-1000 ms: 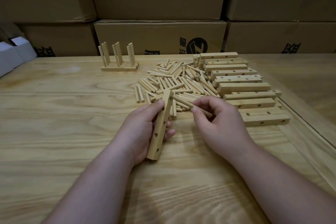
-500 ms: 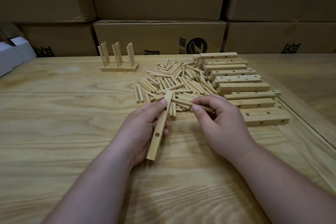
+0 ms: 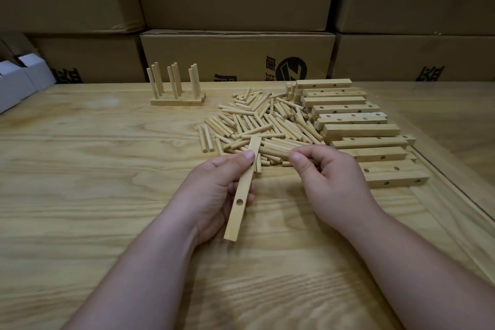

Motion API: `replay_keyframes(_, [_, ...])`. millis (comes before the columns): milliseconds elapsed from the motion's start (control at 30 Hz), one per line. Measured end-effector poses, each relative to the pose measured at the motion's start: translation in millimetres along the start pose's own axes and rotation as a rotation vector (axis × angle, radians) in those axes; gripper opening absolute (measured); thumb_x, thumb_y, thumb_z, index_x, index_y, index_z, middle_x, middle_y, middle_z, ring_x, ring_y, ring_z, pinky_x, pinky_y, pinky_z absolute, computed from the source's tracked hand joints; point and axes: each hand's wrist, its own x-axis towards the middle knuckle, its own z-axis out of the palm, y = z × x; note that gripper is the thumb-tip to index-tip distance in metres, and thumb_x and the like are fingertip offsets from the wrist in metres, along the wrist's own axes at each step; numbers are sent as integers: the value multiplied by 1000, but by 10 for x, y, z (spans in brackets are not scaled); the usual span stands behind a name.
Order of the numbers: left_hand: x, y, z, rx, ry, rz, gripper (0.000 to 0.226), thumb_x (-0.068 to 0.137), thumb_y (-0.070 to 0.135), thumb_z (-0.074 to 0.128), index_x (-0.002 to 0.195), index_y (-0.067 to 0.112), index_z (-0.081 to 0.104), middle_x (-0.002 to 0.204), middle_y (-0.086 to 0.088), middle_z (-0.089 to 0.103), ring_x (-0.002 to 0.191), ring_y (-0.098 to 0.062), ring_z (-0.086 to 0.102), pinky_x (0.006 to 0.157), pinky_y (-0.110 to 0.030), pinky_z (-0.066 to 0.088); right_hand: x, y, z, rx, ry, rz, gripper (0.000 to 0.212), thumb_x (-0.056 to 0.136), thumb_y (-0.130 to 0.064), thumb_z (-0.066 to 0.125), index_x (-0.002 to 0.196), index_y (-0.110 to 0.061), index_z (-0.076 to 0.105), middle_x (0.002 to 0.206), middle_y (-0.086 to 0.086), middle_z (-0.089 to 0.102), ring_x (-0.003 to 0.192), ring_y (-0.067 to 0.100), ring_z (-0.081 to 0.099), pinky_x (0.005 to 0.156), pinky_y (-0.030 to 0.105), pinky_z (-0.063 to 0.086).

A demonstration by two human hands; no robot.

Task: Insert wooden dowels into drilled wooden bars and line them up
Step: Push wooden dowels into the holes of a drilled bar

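Observation:
My left hand (image 3: pixel 214 193) grips a drilled wooden bar (image 3: pixel 241 201) tilted lengthwise, thumb on its upper part, with one hole showing on the side facing me. My right hand (image 3: pixel 326 182) pinches a wooden dowel (image 3: pixel 273 153) between thumb and fingers, its free end pointing left toward the bar's upper part. Just beyond both hands lies a loose pile of dowels (image 3: pixel 257 123). To the right is a row of drilled bars (image 3: pixel 359 128). At the back left stand finished bars with upright dowels (image 3: pixel 174 88).
Everything lies on a wooden table (image 3: pixel 80 169). Stacked cardboard boxes (image 3: pixel 235 56) wall off its far edge. White boxes (image 3: pixel 18 80) sit at the far left. A seam in the tabletop (image 3: pixel 455 190) runs along the right side.
My left hand has rolled the bar, so fewer holes face me. My right hand has drawn the dowel slightly left, toward the bar's upper part.

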Motion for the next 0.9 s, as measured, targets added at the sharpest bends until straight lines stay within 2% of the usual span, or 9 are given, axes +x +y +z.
replay_keyframes(100, [-3, 0, -3, -2, -6, -2, 40, 74, 28, 79, 104, 5, 67, 68, -5, 63, 52, -13, 60, 46, -25, 53, 12, -4, -18, -10, -20, -1, 21, 96, -24, 65, 84, -41, 66, 78, -22, 68, 84, -13, 59, 67, 0, 38])
replay_keyframes(167, [-4, 3, -4, 0, -10, -8, 40, 74, 29, 79, 103, 4, 69, 69, -6, 63, 53, -14, 60, 48, -26, 55, 29, -6, -25, -39, -51, -1, 26, 97, -26, 62, 80, -45, 61, 86, -28, 67, 85, -14, 58, 67, 0, 38])
replay_keyframes(333, [16, 2, -43, -25, 3, -17, 35, 75, 33, 81, 96, 6, 73, 73, -10, 57, 60, -16, 56, 53, -27, 56, 55, 35, 39, -103, -71, 5, 18, 101, -31, 55, 89, -35, 67, 79, -22, 66, 89, -14, 56, 66, 1, 37])
replay_keyframes(433, [22, 1, -51, -32, -19, 6, 26, 75, 34, 80, 89, 12, 80, 76, -7, 66, 62, -14, 59, 52, -22, 54, 25, 13, 89, 36, 6, 12, 6, 99, -43, 54, 97, -43, 59, 75, -16, 65, 71, 2, 61, 57, 12, 43])
replay_keyframes(500, [27, -1, -35, -68, 1, 30, 20, 78, 35, 76, 84, 17, 83, 75, -3, 70, 61, -12, 63, 52, -22, 55, 1, -7, 97, 165, 78, 39, 14, 97, -53, 47, 108, -47, 53, 80, -3, 63, 63, 14, 60, 55, 28, 49])
replay_keyframes(633, [76, 15, -44, -234, 141, 111, 24, 95, 31, 65, 82, 17, 79, 73, 0, 72, 59, -11, 68, 54, -27, 58, 22, 50, 150, 40, 40, 68, 9, 97, -40, 52, 104, -46, 53, 79, -15, 61, 58, 7, 55, 54, 31, 46])
replay_keyframes(700, [90, 37, -67, -328, 213, 115, 27, 97, 30, 65, 78, 15, 78, 70, -1, 70, 55, -11, 67, 52, -28, 57, 29, 81, 191, -127, -126, 61, 21, 95, -38, 55, 114, -48, 53, 88, -20, 57, 67, 2, 56, 60, 27, 44])
replay_keyframes(800, [108, 51, -88, -408, 252, 109, 38, 97, 29, 66, 64, 14, 78, 67, -2, 68, 50, -13, 66, 48, -26, 54, 8, 50, 261, -403, -362, -7, 45, 96, -46, 50, 137, -56, 34, 109, -20, 45, 90, 1, 54, 71, 29, 44])
replay_keyframes(900, [112, 45, -78, -403, 241, 110, 40, 97, 29, 65, 62, 15, 80, 67, -2, 68, 51, -13, 67, 48, -26, 54, -11, -17, 351, -563, -391, -72, 54, 96, -50, 45, 144, -56, 23, 109, -14, 40, 106, 14, 50, 80, 34, 43])
